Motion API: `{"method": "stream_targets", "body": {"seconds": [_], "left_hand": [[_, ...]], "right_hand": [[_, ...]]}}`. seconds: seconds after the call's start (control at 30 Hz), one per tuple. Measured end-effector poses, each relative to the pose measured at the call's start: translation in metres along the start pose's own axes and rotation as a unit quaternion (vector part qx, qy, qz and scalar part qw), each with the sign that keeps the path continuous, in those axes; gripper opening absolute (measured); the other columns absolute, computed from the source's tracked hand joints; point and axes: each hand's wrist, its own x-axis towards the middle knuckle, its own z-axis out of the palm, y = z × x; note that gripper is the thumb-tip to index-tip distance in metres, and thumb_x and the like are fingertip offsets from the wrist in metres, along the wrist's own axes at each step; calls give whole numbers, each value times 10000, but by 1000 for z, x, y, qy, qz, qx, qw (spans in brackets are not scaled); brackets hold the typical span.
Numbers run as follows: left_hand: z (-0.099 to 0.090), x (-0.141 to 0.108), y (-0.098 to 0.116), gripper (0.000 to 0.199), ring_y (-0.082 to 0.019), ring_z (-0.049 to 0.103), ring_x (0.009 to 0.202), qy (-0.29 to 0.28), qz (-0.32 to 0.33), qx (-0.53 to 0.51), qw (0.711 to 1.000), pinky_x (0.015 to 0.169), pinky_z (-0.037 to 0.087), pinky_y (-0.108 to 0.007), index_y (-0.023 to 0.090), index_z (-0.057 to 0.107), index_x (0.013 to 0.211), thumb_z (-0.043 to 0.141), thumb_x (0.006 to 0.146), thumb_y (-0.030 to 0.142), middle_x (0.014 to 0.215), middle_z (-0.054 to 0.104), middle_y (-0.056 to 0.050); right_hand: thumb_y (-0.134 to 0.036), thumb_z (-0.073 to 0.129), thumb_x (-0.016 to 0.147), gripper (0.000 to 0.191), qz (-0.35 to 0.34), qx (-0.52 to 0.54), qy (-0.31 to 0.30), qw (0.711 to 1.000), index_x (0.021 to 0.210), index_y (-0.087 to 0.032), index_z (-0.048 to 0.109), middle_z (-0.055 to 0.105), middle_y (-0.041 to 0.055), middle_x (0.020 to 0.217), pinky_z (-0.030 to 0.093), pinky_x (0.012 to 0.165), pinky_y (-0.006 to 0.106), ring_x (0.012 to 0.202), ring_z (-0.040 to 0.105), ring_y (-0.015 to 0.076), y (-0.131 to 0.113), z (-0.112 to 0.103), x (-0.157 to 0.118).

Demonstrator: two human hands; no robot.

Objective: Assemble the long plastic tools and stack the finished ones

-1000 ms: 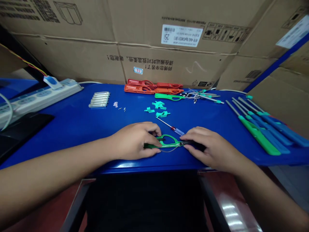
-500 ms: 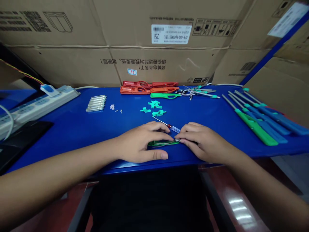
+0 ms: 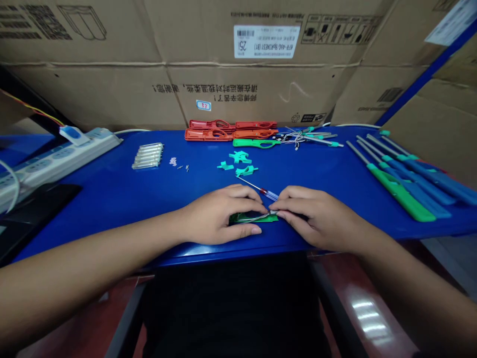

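Observation:
A green lighter casing half point(image 3: 257, 218) lies open on the table near its front edge, with thin wires point(image 3: 261, 217) running along it. My left hand point(image 3: 223, 214) curves around its left part, fingers on the far side and thumb on the near side; the casing's left end is hidden under the palm. My right hand point(image 3: 313, 214) is closed at the casing's right end, thumb and fingertips pinching the wires where a small pale end shows. Just beyond the fingers lies a screwdriver point(image 3: 268, 194) with a clear handle and red collar, its shaft pointing back left.
Turquoise plastic parts point(image 3: 240, 157) lie mid-table, red casings point(image 3: 212, 134) and a green casing point(image 3: 257, 143) behind. Metal rods with wires point(image 3: 298, 139) are back right; long-necked blue and green lighters point(image 3: 404, 191) lie right. Batteries point(image 3: 148, 155), screws point(image 3: 187, 168) and a power strip point(image 3: 55, 161) are left.
My left thumb has drawn in closer to the casing. The right fingertips have shifted slightly, and more of the wires and casing shows between the hands. The view has tilted a little.

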Motion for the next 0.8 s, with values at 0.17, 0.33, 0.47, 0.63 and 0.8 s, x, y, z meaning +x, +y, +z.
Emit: {"method": "stream_targets", "body": {"seconds": [0.17, 0.33, 0.47, 0.63, 0.8], "left_hand": [[5, 3, 2, 216, -180, 642, 989, 43, -13, 24, 999, 927, 507, -342, 188, 724, 1070, 645, 925, 327, 1041, 710, -57], [9, 6, 2, 158, -174, 655, 869, 53, -6, 41, 998, 870, 505, -341, 183, 748, 930, 645, 920, 302, 896, 739, -44], [11, 6, 1, 170, -171, 660, 845, 67, 2, 37, 997, 861, 500, -337, 169, 751, 868, 611, 930, 244, 853, 751, -40], [10, 6, 0, 158, -165, 654, 855, 68, 5, 15, 998, 883, 495, -343, 177, 749, 860, 617, 927, 232, 881, 765, -28], [9, 6, -2, 167, -169, 639, 863, 55, 1, -2, 999, 895, 488, -352, 200, 753, 874, 604, 937, 242, 903, 769, -20]], "right_hand": [[-195, 469, 986, 278, 1, -20, -14, 1000, 1138, -176, 701, 650, 78, 1033, 511, 825, 321, 941, 618, 184, -9, 2, 4], [-210, 450, 995, 267, 4, -35, -24, 999, 1049, -181, 710, 649, 72, 1011, 519, 799, 312, 887, 617, 172, -17, 3, 7], [-202, 451, 991, 264, 0, -55, -29, 998, 1040, -181, 709, 644, 74, 1006, 519, 785, 313, 879, 618, 177, -19, 4, 12], [-198, 473, 982, 259, -13, -56, -10, 998, 1081, -193, 712, 652, 81, 997, 517, 773, 324, 883, 619, 188, -19, 3, 13], [-187, 505, 971, 244, -19, -38, 7, 999, 1100, -222, 709, 660, 70, 993, 517, 776, 320, 897, 620, 182, -19, 1, 12]]}}
